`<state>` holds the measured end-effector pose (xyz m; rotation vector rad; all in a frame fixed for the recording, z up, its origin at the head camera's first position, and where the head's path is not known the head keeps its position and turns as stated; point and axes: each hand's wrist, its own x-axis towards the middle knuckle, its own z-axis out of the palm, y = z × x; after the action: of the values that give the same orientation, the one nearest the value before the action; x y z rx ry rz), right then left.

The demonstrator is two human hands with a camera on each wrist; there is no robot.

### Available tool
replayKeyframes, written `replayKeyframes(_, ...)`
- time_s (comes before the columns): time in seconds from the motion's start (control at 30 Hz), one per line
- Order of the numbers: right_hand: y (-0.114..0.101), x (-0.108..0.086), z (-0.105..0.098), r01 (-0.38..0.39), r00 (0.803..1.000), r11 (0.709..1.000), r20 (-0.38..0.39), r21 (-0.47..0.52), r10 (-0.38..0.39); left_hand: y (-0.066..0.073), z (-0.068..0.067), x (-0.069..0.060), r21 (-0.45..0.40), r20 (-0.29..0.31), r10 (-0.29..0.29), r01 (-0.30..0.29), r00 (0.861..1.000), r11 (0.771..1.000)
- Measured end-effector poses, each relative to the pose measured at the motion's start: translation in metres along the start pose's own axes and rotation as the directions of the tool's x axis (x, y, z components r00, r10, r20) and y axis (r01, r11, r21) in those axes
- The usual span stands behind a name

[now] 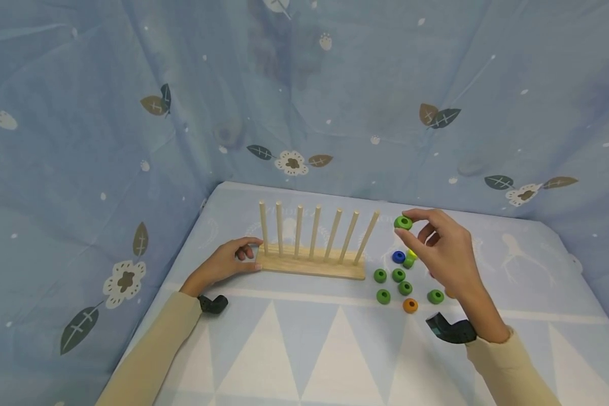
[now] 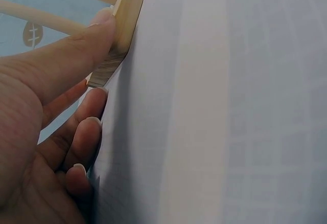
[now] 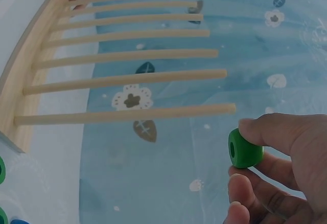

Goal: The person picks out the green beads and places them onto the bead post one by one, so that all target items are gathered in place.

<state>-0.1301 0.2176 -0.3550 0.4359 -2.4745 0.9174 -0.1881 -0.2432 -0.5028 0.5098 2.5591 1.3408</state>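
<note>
A wooden peg rack [image 1: 309, 268] stands upright on the table, its row of several bare pegs leaning slightly in the head view. At its left end, my left hand [image 1: 228, 259] holds the base, thumb on the near edge and a finger behind. In the left wrist view the thumb [image 2: 84, 47] presses the wooden base [image 2: 125, 27]. My right hand [image 1: 449, 248] pinches a green bead [image 1: 400, 226] between thumb and finger, raised just right of the rightmost peg's top. The right wrist view shows that bead [image 3: 249, 151] with its hole towards the pegs, apart from the nearest peg [image 3: 153, 113].
Several loose green beads [image 1: 379, 279] lie on the table right of the rack. Among them are a blue bead [image 1: 397, 259], an orange bead [image 1: 408, 310] and a partly hidden yellow bead [image 1: 413, 254]. A patterned blue curtain [image 1: 345, 101] hangs behind.
</note>
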Motion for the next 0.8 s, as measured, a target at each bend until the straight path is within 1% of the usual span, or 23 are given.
replayKeyframes(0.13,-0.002,0.005,0.001,0.032,0.999,0.999,-0.011,0.002,-0.032,-0.001,-0.001,0.001,0.001,0.000,-0.010,0.010,1.000,1.000)
replayKeyframes(0.27,-0.004,0.008,0.002,0.045,0.999,0.999,-0.011,0.003,-0.045,-0.001,0.000,0.000,0.000,0.003,-0.014,0.014,1.000,1.000)
replayKeyframes(0.6,-0.008,0.016,0.002,0.067,0.998,0.998,-0.013,-0.004,-0.067,0.001,0.001,-0.001,-0.021,-0.002,-0.006,0.006,1.000,1.000)
replayKeyframes(0.8,-0.011,0.019,0.005,0.064,0.998,0.998,-0.002,-0.003,-0.064,0.000,0.001,0.000,-0.008,0.003,-0.010,0.010,1.000,1.000)
